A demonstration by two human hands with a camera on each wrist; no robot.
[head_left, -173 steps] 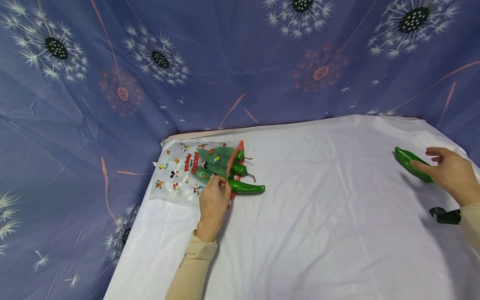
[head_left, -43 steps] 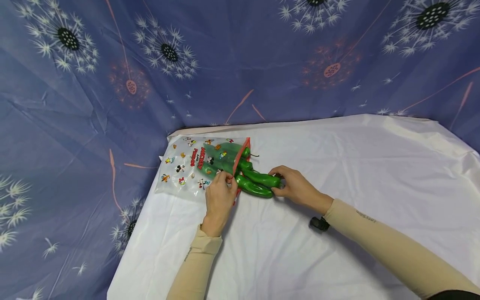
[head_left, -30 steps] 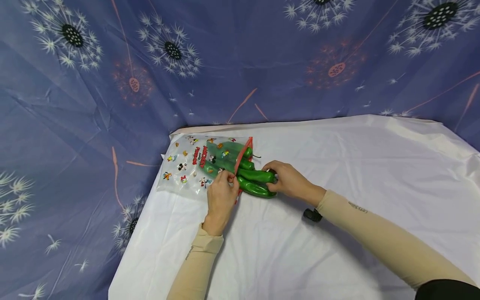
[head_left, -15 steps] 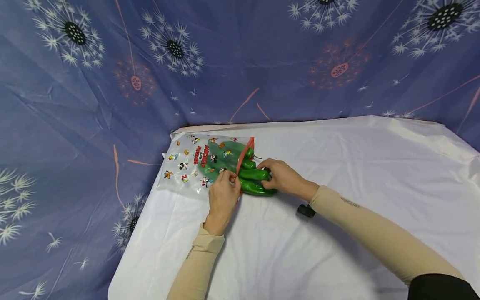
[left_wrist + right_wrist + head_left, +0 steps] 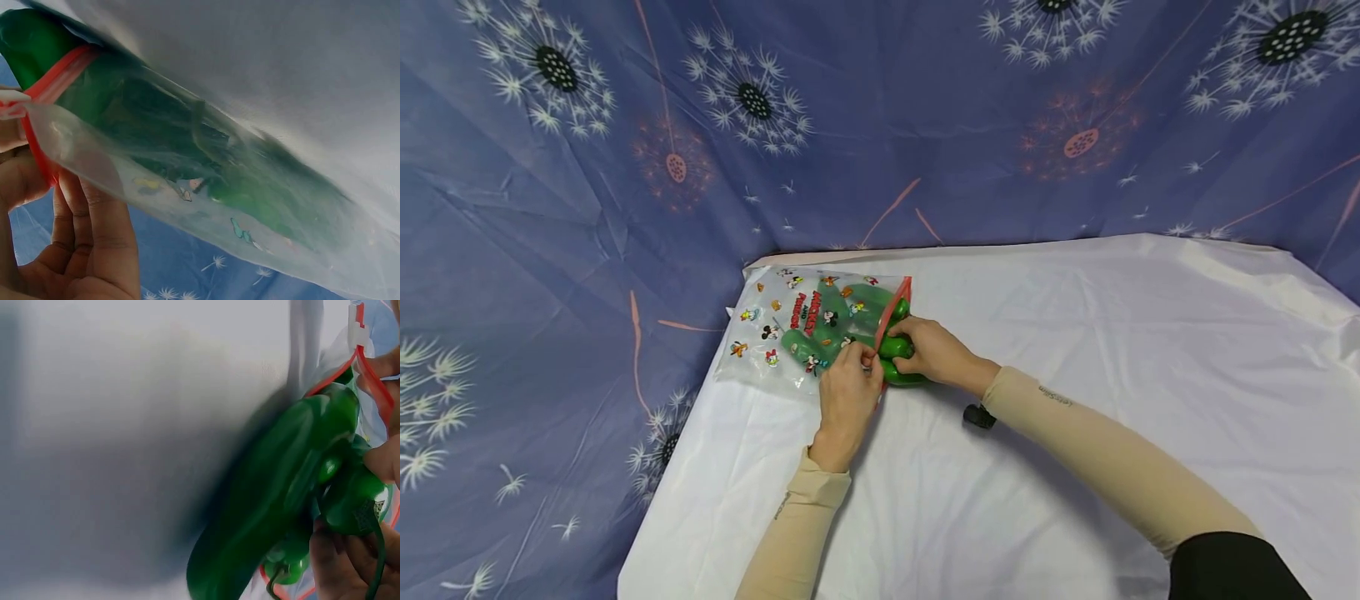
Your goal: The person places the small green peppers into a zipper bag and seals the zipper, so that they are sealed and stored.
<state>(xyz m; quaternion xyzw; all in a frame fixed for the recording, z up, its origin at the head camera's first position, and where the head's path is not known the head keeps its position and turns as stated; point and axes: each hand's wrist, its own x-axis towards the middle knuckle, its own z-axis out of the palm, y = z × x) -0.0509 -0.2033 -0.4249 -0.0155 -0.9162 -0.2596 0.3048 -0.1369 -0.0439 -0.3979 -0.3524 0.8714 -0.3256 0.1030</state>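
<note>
A clear zip bag [image 5: 752, 367] printed with cartoon figures lies at the table's back left, its red-edged mouth facing right. My left hand [image 5: 848, 400] pinches the front part of that red edge [image 5: 59, 75]. Several green peppers show through the plastic. My right hand [image 5: 946, 354] grips the stem end of one green pepper [image 5: 895, 347], most of which is inside the bag. Its stem and rounded end show in the right wrist view. Just in front, another green pepper [image 5: 269, 500] sticks out of the mouth. Behind, a pepper end [image 5: 901, 310] shows at the opening.
White cloth [image 5: 1075, 317] covers the table. A blue curtain [image 5: 880, 125] with dandelion prints hangs behind it and at the left. A small black device [image 5: 979, 416] sits under my right wrist.
My right hand came from the far right with a pepper, then moved left, and the pepper slid deeper into the bag. My left hand keeps pinching the bag's edge.
</note>
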